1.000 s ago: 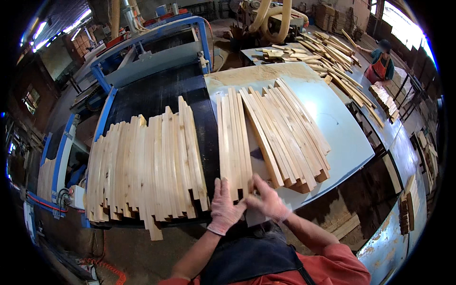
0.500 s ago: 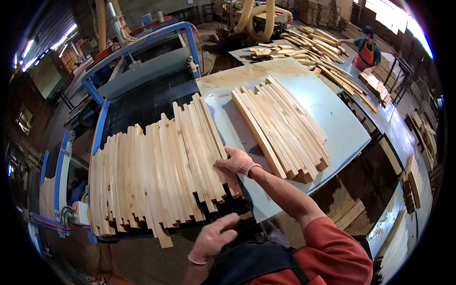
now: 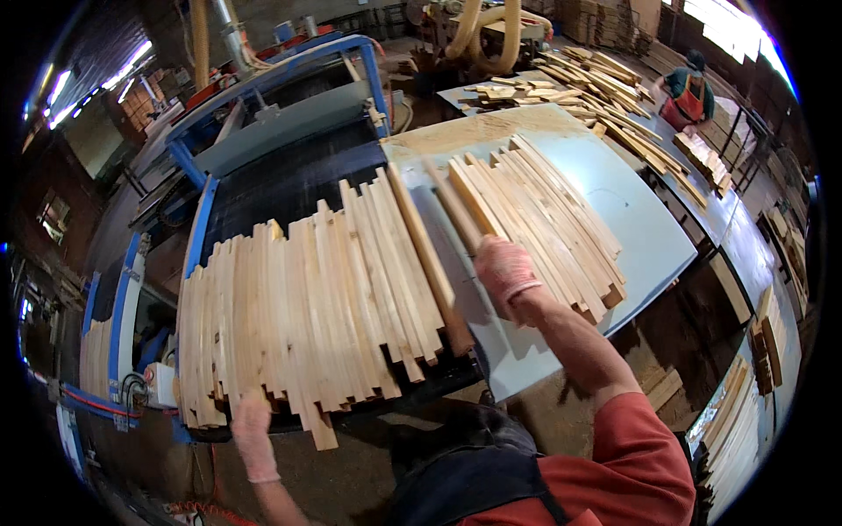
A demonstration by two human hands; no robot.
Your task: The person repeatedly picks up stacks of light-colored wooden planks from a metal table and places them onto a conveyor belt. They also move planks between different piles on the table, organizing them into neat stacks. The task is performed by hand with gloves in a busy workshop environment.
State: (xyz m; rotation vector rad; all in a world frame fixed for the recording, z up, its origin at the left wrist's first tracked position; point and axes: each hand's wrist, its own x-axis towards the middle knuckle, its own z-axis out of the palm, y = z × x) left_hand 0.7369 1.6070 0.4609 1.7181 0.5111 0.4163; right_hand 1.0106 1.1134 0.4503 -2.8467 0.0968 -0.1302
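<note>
By the belt (image 3: 289, 186): our left hand (image 3: 253, 437), blurred near lined-up sticks (image 3: 303, 320); we cannot tell its grip.
Over the table (image 3: 645, 237): our right hand (image 3: 506, 272), closed around a slanted stick (image 3: 453, 203).

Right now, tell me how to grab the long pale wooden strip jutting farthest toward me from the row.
Probably best by the near end of that long pale wooden strip, coming from your body's side: it juts past the adjacent wooden strips, which crowd its flanks farther back.
</note>
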